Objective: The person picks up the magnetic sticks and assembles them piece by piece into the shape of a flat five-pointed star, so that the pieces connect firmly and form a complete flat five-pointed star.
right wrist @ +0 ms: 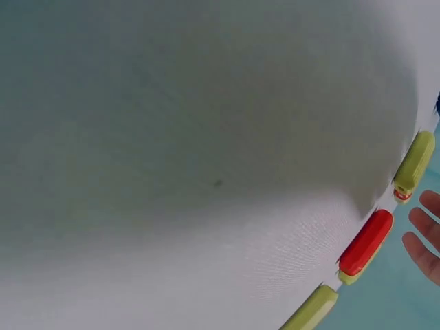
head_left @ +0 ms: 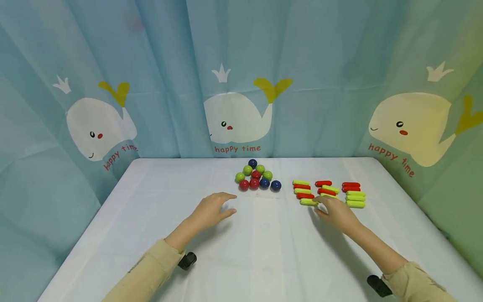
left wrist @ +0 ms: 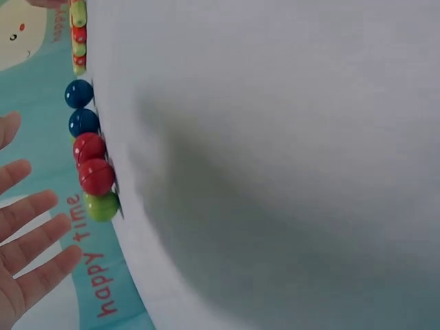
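My left hand [head_left: 209,211] hovers over the table, fingers spread and holding nothing, left of a triangular group of glossy balls. These include a red ball [head_left: 244,185], a green ball [head_left: 240,177] and a blue ball [head_left: 276,185]. My right hand [head_left: 334,212] is above the near end of the red and yellow-green sticks, its fingers loosely extended. Its fingertips overlap a yellow-green stick [head_left: 309,202] in the head view; contact is unclear. In the right wrist view, the fingers [right wrist: 423,255] are apart from a red stick [right wrist: 366,242], with nothing visible between them.
Three columns of sticks lie on the right, including a rightmost yellow-green stick [head_left: 355,204]. A white cloth covers the table [head_left: 241,251]. A blue curtain [head_left: 166,84] with printed whales hangs behind and around it.
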Demonstrator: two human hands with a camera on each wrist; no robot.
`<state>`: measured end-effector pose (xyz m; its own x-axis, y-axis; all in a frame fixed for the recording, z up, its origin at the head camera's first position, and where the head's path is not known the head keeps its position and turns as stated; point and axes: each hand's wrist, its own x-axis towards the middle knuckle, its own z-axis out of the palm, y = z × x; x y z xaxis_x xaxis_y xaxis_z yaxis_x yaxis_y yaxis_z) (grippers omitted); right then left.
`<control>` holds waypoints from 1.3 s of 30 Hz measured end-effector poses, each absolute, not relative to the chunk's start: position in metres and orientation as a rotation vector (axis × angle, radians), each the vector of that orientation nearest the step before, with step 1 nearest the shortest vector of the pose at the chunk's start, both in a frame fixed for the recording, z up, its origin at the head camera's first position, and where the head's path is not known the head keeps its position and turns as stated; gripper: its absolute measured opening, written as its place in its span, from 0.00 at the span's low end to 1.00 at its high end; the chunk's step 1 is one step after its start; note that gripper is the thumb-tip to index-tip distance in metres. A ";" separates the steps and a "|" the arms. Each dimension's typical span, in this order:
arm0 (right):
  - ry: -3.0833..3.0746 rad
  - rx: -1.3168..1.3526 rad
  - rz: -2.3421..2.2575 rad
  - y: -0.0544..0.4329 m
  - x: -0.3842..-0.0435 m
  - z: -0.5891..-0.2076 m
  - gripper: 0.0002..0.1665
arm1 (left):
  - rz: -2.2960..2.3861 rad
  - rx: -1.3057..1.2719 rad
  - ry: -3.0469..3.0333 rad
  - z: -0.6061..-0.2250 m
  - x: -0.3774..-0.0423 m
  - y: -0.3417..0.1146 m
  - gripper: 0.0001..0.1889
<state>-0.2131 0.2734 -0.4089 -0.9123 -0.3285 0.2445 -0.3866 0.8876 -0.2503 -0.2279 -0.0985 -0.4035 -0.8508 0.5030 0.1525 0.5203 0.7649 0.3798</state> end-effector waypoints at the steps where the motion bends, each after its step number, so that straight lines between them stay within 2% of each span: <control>1: -2.863 0.546 0.446 0.273 -0.214 -0.409 0.17 | -0.648 -0.839 -2.912 -0.404 -0.231 -0.096 0.23; 22: -2.856 0.542 0.470 0.272 -0.227 -0.412 0.15 | -0.610 -0.675 -2.907 -0.414 -0.285 -0.059 0.21; 39: -2.918 0.523 0.486 0.272 -0.232 -0.414 0.14 | -0.612 -0.604 -2.898 -0.429 -0.302 -0.046 0.19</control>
